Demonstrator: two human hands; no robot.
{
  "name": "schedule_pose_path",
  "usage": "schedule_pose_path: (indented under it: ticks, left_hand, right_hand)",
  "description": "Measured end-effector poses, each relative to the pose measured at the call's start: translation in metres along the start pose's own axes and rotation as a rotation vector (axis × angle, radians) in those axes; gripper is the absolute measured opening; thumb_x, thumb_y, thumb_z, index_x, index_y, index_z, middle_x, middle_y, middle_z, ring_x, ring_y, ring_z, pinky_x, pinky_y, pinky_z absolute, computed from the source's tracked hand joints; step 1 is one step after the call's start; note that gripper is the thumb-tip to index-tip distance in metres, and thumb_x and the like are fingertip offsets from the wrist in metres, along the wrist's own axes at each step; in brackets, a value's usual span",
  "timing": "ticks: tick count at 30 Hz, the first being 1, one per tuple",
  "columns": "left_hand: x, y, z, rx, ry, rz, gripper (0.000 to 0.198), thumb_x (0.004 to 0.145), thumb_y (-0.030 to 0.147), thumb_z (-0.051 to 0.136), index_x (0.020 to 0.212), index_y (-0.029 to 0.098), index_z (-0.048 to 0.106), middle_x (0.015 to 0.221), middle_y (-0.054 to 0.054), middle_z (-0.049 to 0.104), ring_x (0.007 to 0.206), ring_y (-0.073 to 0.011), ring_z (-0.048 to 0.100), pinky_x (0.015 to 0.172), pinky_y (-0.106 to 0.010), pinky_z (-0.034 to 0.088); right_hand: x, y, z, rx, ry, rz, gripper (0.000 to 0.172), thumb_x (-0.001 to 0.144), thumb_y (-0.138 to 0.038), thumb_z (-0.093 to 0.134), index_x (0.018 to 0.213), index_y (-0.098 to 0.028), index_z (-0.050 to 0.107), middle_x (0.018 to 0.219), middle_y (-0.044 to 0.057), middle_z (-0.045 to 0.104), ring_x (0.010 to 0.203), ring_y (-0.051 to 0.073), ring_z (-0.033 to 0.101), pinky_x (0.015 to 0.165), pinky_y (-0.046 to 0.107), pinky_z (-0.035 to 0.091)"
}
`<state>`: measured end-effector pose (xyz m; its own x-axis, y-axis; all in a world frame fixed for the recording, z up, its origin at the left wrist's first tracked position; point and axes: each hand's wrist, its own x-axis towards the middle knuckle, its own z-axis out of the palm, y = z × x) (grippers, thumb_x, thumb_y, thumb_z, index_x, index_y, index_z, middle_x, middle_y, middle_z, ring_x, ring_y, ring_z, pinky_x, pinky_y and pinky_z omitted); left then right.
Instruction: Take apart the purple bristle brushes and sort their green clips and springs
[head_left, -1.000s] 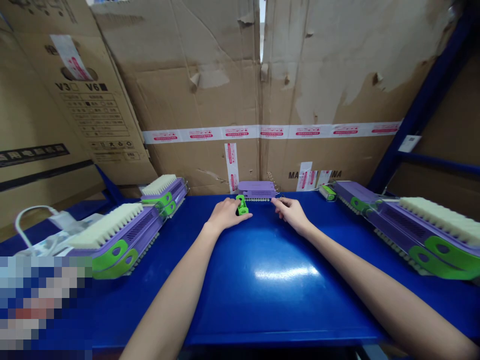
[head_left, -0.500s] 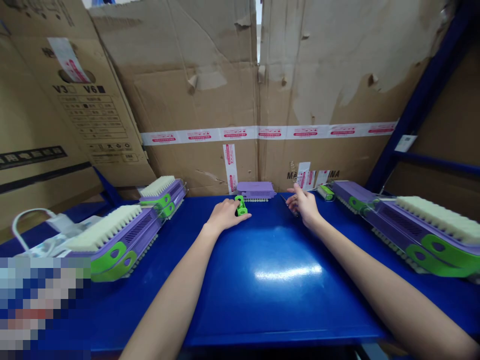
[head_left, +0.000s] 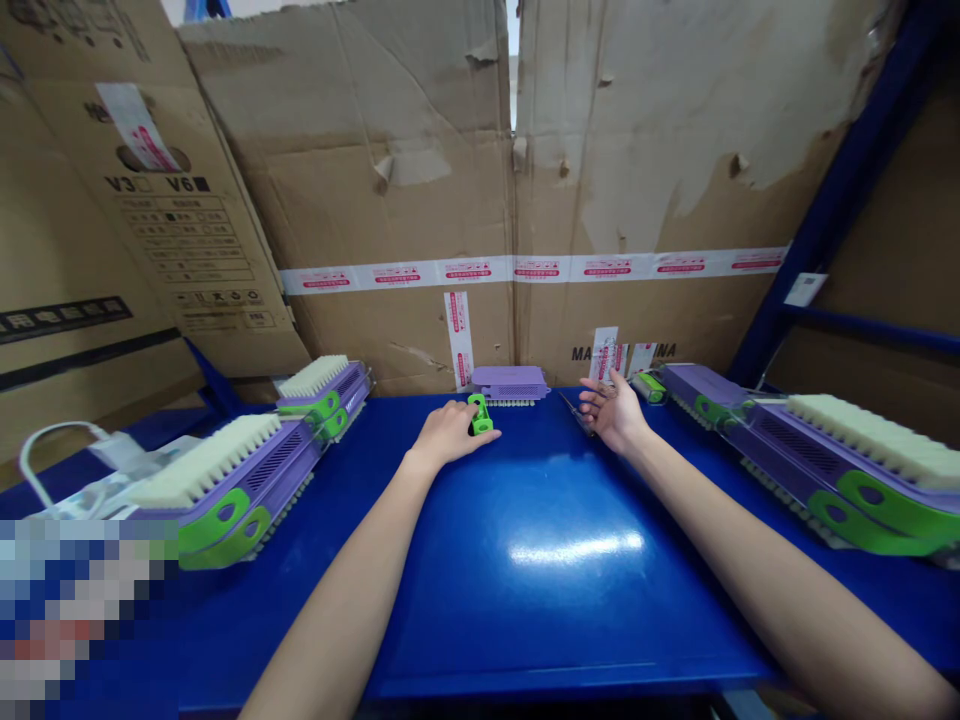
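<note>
My left hand [head_left: 450, 432] rests near the back of the blue table, closed around a small bright green plastic piece [head_left: 481, 414] with round openings. Its thumb lies at the piece's near end, and the fingers cover its left side. Opposite, my right hand [head_left: 616, 412] is open, palm turned inward with the fingers apart. A thin dark pointed object [head_left: 574, 408] lies beside its fingertips; its kind is too small to make out. Between and behind the hands sits a purple brush head [head_left: 510, 381], bristles down.
Stacked purple and green brushes with cream bristles stand on the left [head_left: 232, 480] and right [head_left: 862, 470]. A small green item in clear plastic [head_left: 649, 387] is behind my right hand. A power strip with a white plug [head_left: 124, 452] lies far left. Cardboard [head_left: 390, 200] walls the back.
My right hand has turned its palm more upward, opened its fingers and drawn slightly away from the thin dark object. My left hand stays on the green piece.
</note>
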<state>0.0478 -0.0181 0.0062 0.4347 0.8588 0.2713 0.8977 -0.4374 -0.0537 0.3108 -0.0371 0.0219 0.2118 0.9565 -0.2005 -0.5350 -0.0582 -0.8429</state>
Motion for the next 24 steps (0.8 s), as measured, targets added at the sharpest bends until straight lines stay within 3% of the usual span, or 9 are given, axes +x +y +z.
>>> schedule_pose_path:
  ticks: [10,16,19,24]
  left_hand:
    - [0.000,0.000,0.001,0.009,0.005,0.000,0.056,0.083,0.067,0.043,0.101,0.018,0.062,0.104,-0.010,0.067,0.100,-0.0287,0.060,0.075,-0.035,0.048]
    - [0.000,0.000,0.001,0.006,0.001,0.006,0.055,0.083,0.067,0.043,0.100,0.018,0.062,0.103,-0.011,0.067,0.100,-0.0283,0.060,0.075,-0.035,0.048]
    - [0.000,0.000,0.000,-0.001,-0.008,0.002,0.054,0.083,0.066,0.043,0.099,0.018,0.062,0.102,-0.011,0.066,0.100,-0.0283,0.060,0.076,-0.035,0.048]
    - [0.000,0.001,-0.001,-0.004,-0.010,0.003,0.054,0.083,0.065,0.044,0.098,0.017,0.062,0.102,-0.012,0.066,0.099,-0.0285,0.060,0.076,-0.036,0.048]
  right_hand:
    - [0.003,0.000,-0.003,0.023,0.032,0.009,0.031,0.091,-0.037,0.036,0.080,-0.018,0.057,0.054,-0.001,0.056,0.042,0.010,0.045,0.041,0.020,0.031]
    - [0.008,0.001,-0.007,0.007,0.130,-0.056,0.014,0.086,-0.025,0.041,0.092,-0.020,0.053,0.074,0.002,0.066,0.057,0.012,0.060,0.049,0.021,0.044]
    - [0.013,0.002,-0.012,-0.164,0.200,-0.143,0.019,0.079,-0.019,0.047,0.097,-0.021,0.050,0.075,0.001,0.066,0.059,0.012,0.062,0.053,0.022,0.048]
    - [0.021,0.000,-0.025,-0.594,0.309,-0.262,0.035,0.078,-0.026,0.051,0.112,-0.020,0.051,0.081,0.005,0.064,0.060,0.015,0.059,0.056,0.028,0.049]
